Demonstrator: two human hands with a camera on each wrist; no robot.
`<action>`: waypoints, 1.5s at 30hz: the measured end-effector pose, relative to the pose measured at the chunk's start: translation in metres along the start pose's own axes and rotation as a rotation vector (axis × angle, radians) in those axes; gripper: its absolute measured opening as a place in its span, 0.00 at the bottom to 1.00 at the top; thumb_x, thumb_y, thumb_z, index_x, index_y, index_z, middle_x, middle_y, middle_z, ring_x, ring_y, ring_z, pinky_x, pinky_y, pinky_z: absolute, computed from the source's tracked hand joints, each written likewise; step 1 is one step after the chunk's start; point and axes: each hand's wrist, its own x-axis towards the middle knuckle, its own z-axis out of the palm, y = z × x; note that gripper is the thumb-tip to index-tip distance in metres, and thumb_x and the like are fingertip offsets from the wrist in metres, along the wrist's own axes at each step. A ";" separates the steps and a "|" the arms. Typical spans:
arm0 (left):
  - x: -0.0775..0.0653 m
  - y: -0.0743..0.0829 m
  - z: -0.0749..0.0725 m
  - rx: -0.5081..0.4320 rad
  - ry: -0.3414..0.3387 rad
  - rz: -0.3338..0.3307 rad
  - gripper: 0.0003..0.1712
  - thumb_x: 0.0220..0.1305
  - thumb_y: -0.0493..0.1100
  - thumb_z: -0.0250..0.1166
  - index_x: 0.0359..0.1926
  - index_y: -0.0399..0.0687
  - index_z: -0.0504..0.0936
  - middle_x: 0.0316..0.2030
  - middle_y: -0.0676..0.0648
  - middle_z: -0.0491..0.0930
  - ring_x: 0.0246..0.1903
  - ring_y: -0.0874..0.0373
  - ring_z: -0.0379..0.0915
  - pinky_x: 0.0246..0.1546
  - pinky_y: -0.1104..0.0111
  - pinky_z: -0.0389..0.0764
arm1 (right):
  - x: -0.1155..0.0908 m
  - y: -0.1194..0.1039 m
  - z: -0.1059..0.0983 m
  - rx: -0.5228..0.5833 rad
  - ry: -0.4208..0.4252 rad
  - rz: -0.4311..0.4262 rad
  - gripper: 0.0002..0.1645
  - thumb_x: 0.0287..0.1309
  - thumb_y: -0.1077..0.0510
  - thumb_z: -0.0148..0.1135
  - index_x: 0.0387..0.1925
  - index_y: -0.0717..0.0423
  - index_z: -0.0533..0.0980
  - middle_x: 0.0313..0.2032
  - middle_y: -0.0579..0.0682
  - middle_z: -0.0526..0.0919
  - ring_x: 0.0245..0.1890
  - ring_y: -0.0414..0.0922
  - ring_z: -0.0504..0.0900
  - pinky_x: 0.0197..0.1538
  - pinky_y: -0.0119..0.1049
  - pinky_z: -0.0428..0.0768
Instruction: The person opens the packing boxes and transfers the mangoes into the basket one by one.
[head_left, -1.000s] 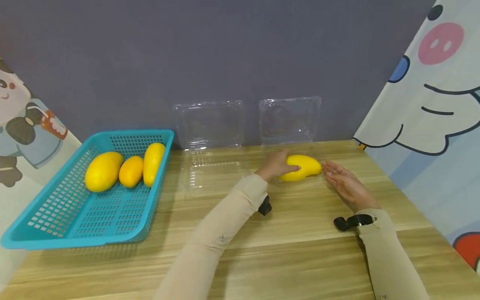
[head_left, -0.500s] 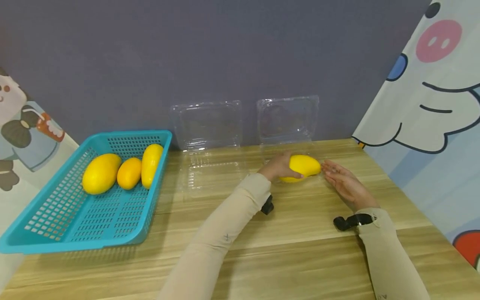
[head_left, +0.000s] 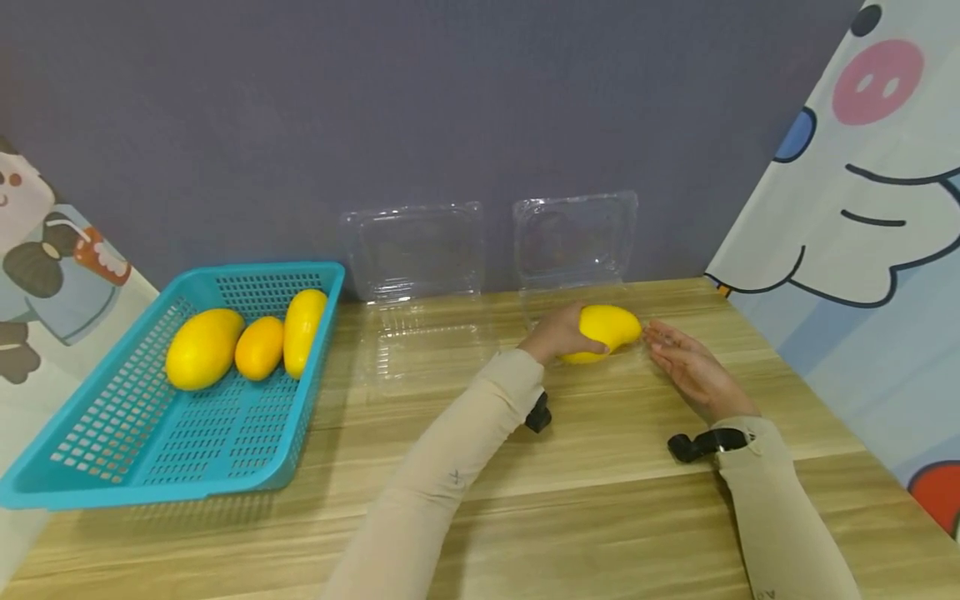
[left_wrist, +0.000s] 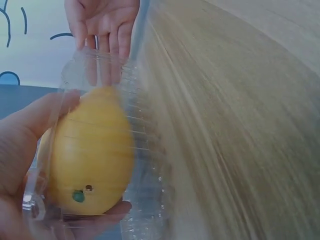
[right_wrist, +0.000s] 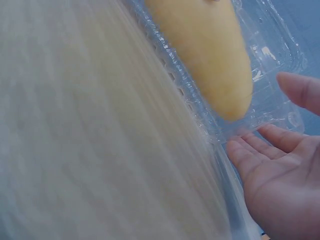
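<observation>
My left hand (head_left: 564,333) grips a yellow mango (head_left: 611,327) inside the right clear plastic clamshell box (head_left: 576,242), its thumb on one side and its fingers on the other. In the left wrist view the mango (left_wrist: 92,155) shows a small green mark and a dark spot at its near end, behind the see-through wall. My right hand (head_left: 693,367) lies palm inward at the box's right end, fingers extended and holding nothing. Seen from the right wrist, the right hand's fingertips (right_wrist: 240,150) are right at the box's end wall, just past the mango's tip.
A second clear clamshell box (head_left: 420,250) stands with its lid raised to the left. Farther left is a blue perforated basket (head_left: 292,442) holding a large mango (head_left: 204,348), a smaller orange one (head_left: 260,347) and a long yellow one (head_left: 304,333). A grey wall (head_left: 420,108) rises behind the table.
My left hand has moved slightly right and turned the mango a little in the box, so its outline has shifted. The right hand has stayed in place.
</observation>
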 end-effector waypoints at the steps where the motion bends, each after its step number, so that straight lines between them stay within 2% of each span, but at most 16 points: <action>1: -0.001 0.000 -0.001 0.000 0.004 0.007 0.42 0.47 0.50 0.74 0.62 0.43 0.68 0.48 0.48 0.77 0.43 0.58 0.73 0.44 0.68 0.75 | 0.000 0.000 0.000 -0.004 0.005 0.002 0.42 0.70 0.64 0.43 0.70 0.67 0.29 0.71 0.63 0.28 0.54 0.25 0.69 0.57 0.18 0.67; 5: -0.002 0.001 -0.007 -0.012 0.020 0.024 0.42 0.49 0.50 0.73 0.63 0.42 0.67 0.50 0.47 0.77 0.45 0.57 0.73 0.44 0.69 0.75 | 0.000 0.001 0.001 0.009 -0.004 -0.010 0.42 0.70 0.64 0.43 0.70 0.67 0.29 0.71 0.63 0.29 0.54 0.25 0.68 0.56 0.18 0.67; 9: -0.003 0.002 -0.014 0.017 0.062 0.019 0.43 0.49 0.51 0.73 0.63 0.43 0.67 0.51 0.47 0.77 0.46 0.57 0.73 0.45 0.68 0.75 | -0.001 0.001 0.002 0.014 -0.018 -0.025 0.42 0.70 0.64 0.43 0.70 0.67 0.28 0.72 0.61 0.31 0.55 0.25 0.67 0.57 0.19 0.66; 11: -0.004 0.002 -0.017 0.031 0.084 0.016 0.43 0.48 0.52 0.73 0.63 0.44 0.66 0.50 0.48 0.77 0.45 0.57 0.73 0.45 0.68 0.75 | -0.002 0.001 0.001 0.031 -0.020 -0.033 0.42 0.70 0.65 0.43 0.70 0.67 0.28 0.72 0.55 0.42 0.55 0.25 0.68 0.57 0.19 0.67; 13: -0.005 0.003 -0.020 0.046 0.107 0.017 0.44 0.48 0.53 0.73 0.63 0.44 0.66 0.50 0.48 0.77 0.45 0.57 0.74 0.45 0.68 0.76 | -0.002 0.001 0.001 0.061 -0.024 -0.045 0.42 0.69 0.66 0.43 0.70 0.68 0.28 0.68 0.51 0.54 0.54 0.26 0.69 0.57 0.20 0.67; 16: -0.009 0.004 -0.025 0.041 0.131 0.012 0.45 0.48 0.54 0.74 0.64 0.43 0.65 0.50 0.46 0.77 0.45 0.55 0.74 0.45 0.67 0.77 | -0.003 0.001 0.001 0.081 -0.027 -0.055 0.42 0.69 0.67 0.43 0.69 0.68 0.28 0.62 0.43 0.61 0.54 0.27 0.70 0.57 0.20 0.68; 18: -0.011 0.005 -0.027 0.047 0.146 0.009 0.47 0.48 0.54 0.73 0.65 0.42 0.64 0.52 0.45 0.77 0.46 0.55 0.74 0.46 0.67 0.77 | -0.003 0.001 0.000 0.071 -0.030 -0.051 0.41 0.69 0.67 0.42 0.69 0.68 0.28 0.68 0.48 0.56 0.54 0.26 0.70 0.57 0.20 0.68; 20: -0.014 0.006 -0.029 0.044 0.157 0.007 0.48 0.48 0.55 0.73 0.66 0.42 0.63 0.53 0.44 0.77 0.48 0.54 0.74 0.47 0.67 0.76 | -0.003 0.001 0.000 0.046 -0.030 -0.042 0.41 0.70 0.66 0.42 0.70 0.68 0.29 0.73 0.54 0.44 0.54 0.25 0.69 0.57 0.19 0.67; 22: -0.017 0.006 -0.031 0.041 0.167 0.019 0.49 0.47 0.54 0.74 0.67 0.41 0.62 0.55 0.43 0.76 0.49 0.53 0.74 0.49 0.66 0.76 | -0.003 0.001 0.000 0.030 -0.030 -0.033 0.41 0.70 0.66 0.42 0.70 0.67 0.29 0.73 0.58 0.32 0.54 0.24 0.69 0.58 0.19 0.67; 24: -0.020 0.007 -0.034 0.046 0.181 0.033 0.49 0.48 0.54 0.73 0.67 0.41 0.62 0.56 0.43 0.75 0.50 0.53 0.74 0.50 0.66 0.75 | -0.003 0.001 0.000 0.023 -0.026 -0.027 0.41 0.70 0.66 0.41 0.70 0.67 0.29 0.71 0.61 0.28 0.55 0.24 0.68 0.58 0.19 0.66; 28: -0.028 0.009 -0.045 0.035 0.201 0.053 0.48 0.48 0.53 0.73 0.66 0.41 0.63 0.57 0.44 0.74 0.51 0.52 0.73 0.52 0.63 0.74 | -0.003 0.000 0.001 0.020 -0.015 -0.014 0.41 0.70 0.65 0.42 0.70 0.67 0.29 0.71 0.62 0.27 0.58 0.25 0.66 0.58 0.19 0.66; 34: -0.042 0.014 -0.067 0.033 0.211 0.028 0.49 0.47 0.54 0.74 0.67 0.44 0.63 0.57 0.44 0.73 0.52 0.51 0.71 0.51 0.60 0.74 | 0.000 0.000 0.001 0.027 -0.031 -0.016 0.42 0.70 0.65 0.42 0.70 0.67 0.28 0.71 0.61 0.28 0.62 0.27 0.63 0.60 0.20 0.64; 38: -0.053 0.019 -0.082 0.075 0.211 0.007 0.51 0.47 0.57 0.73 0.68 0.46 0.61 0.58 0.46 0.73 0.52 0.52 0.71 0.50 0.60 0.75 | 0.001 0.002 -0.001 0.047 -0.046 -0.044 0.41 0.70 0.67 0.42 0.69 0.68 0.28 0.73 0.55 0.39 0.56 0.26 0.67 0.59 0.20 0.66; 41: -0.061 0.022 -0.093 0.056 0.199 0.007 0.52 0.48 0.58 0.72 0.69 0.47 0.59 0.59 0.46 0.72 0.52 0.52 0.71 0.49 0.61 0.76 | 0.001 0.002 -0.003 0.056 -0.045 -0.048 0.42 0.70 0.67 0.42 0.69 0.68 0.27 0.72 0.54 0.43 0.57 0.27 0.67 0.57 0.20 0.67; 45: -0.074 0.021 -0.105 -0.003 0.196 0.000 0.52 0.47 0.57 0.73 0.70 0.48 0.58 0.60 0.46 0.71 0.52 0.53 0.71 0.49 0.61 0.76 | -0.001 0.002 -0.004 0.061 -0.050 -0.028 0.42 0.70 0.66 0.42 0.69 0.67 0.26 0.72 0.57 0.30 0.67 0.31 0.57 0.59 0.20 0.65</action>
